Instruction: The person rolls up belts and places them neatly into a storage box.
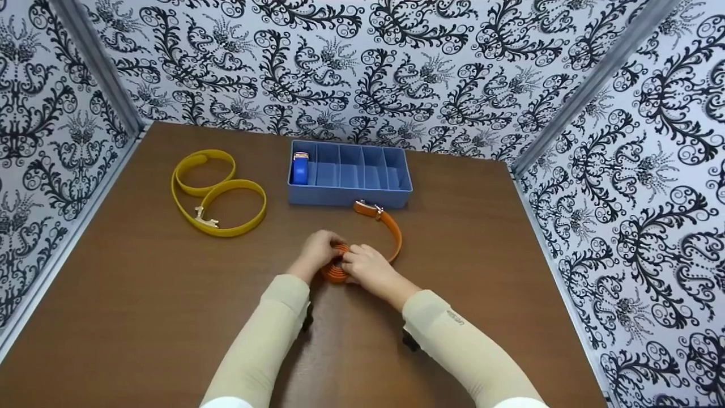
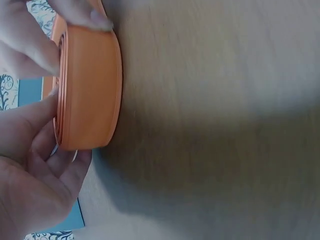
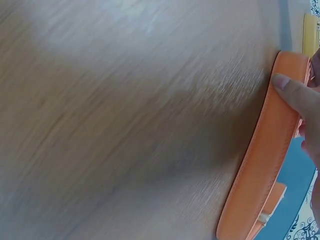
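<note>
- Although no hand touches it, the yellow belt point(image 1: 232, 232) lies in loose loops toward the far left corner of the table point(image 1: 141, 317), clear of the work.
- Left hand point(image 1: 318, 249): fingers curled, pinching the left side of the orange coil point(image 1: 335, 276). Should this pinch slacken, the wraps would probably spring outward, since only finger pressure seems to keep them tight.
- Near the middle of the table's far edge, the blue tray point(image 1: 351, 197) holds a rolled blue belt point(image 1: 300, 171) in its leftmost compartment.
- Between the hands, the coil stands on edge, nearer the person than the tray. Uneven lifting by either hand could push its centre out of level. Left fingertips lie behind the outer wrap, with another at the upper rim.
- Right hand point(image 1: 371, 267): thumb pressed against the outer wrap's near face, pinching it; how deep the other fingers reach, I cannot tell.
- Rightmost, the loose tail point(image 3: 267, 145) curves from the coil past the right fingers to its buckle point(image 1: 378, 212), just before the tray's front wall. Pulled crookedly, it could twist and wind askew.
</note>
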A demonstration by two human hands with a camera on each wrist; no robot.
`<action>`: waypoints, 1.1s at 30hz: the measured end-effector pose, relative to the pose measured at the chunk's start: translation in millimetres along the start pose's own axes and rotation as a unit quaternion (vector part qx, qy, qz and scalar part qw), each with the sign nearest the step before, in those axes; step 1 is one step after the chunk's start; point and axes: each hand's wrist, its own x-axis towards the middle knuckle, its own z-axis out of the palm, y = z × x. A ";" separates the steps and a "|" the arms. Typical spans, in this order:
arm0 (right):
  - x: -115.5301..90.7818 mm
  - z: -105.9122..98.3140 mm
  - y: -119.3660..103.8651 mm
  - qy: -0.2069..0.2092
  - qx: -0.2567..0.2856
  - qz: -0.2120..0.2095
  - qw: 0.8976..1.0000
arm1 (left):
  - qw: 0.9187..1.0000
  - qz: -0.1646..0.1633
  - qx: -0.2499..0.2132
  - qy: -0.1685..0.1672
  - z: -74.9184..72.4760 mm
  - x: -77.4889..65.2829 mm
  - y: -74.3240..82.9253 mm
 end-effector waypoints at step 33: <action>-11.5 0.5 10.0 0.062 -0.026 -0.046 0.997 | 0.997 -0.064 0.018 0.028 8.2 -16.2 9.8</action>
